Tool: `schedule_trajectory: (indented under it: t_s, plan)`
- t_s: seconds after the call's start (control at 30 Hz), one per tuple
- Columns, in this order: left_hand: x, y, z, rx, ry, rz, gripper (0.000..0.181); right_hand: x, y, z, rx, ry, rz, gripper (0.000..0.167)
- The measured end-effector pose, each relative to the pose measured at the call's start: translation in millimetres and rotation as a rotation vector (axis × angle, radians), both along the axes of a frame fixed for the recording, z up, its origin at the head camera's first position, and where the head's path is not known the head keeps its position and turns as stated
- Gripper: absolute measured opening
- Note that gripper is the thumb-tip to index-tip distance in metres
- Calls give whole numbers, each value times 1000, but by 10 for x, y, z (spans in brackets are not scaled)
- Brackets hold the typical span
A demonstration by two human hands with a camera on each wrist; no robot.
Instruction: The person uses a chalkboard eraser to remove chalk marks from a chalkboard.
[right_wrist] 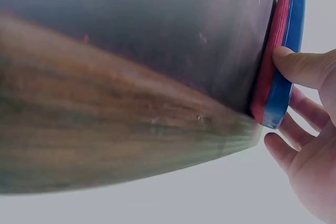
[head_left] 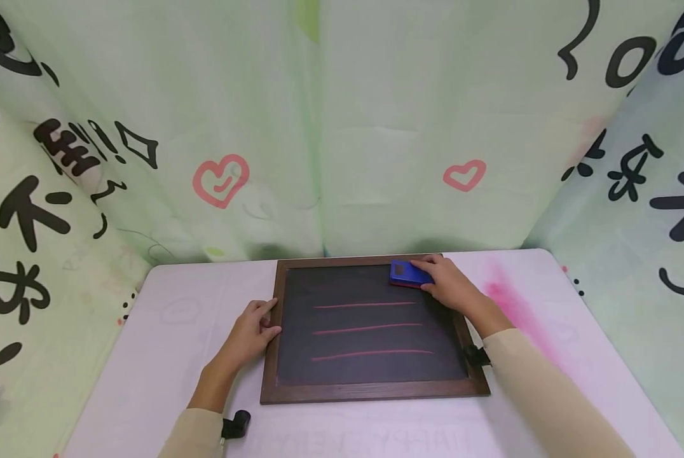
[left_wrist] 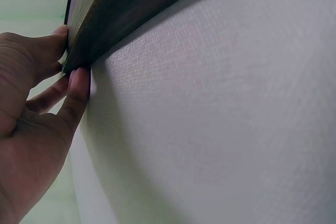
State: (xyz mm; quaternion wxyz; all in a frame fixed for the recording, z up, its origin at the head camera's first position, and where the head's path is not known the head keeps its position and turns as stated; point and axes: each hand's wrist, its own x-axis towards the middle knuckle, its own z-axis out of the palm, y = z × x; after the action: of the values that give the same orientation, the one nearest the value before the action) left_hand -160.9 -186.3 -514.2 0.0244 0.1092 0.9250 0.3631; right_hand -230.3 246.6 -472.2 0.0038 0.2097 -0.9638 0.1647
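Note:
A chalkboard (head_left: 370, 372) in a brown wooden frame lies on the table, with three pink lines across its dark surface. My left hand (head_left: 249, 337) holds the frame's left edge; in the left wrist view, the left hand's (left_wrist: 39, 108) fingertips meet the frame (left_wrist: 131, 17) at its side. Near the board's upper right corner, my right hand (head_left: 453, 283) grips a blue chalkboard eraser (head_left: 406, 273). From the right wrist view, the eraser's (right_wrist: 278, 61) red felt side faces the board, and the right hand's (right_wrist: 310, 124) thumb lies along it.
The white table (head_left: 205, 289) surrounds the board, with a pink smear (head_left: 510, 299) on its right part. Light green curtains (head_left: 376, 127) with black writing and pink hearts hang behind and at both sides. A black strap (head_left: 236, 425) sits at the left wrist.

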Motion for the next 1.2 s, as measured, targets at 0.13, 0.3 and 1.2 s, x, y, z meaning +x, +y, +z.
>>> schedule_trajectory:
  t_s: [0.13,0.3,1.2]
  plan:
    - [0,-1,-3,2,7,-2,62,11,17,14,-3,-7,6,52]
    - [-2,4,-3,1,4,-6,63,6,20,14,11,1,11,52]
    - [-10,-1,-14,0,4,-8,62,-145,-549,32,140,-41,81,59]
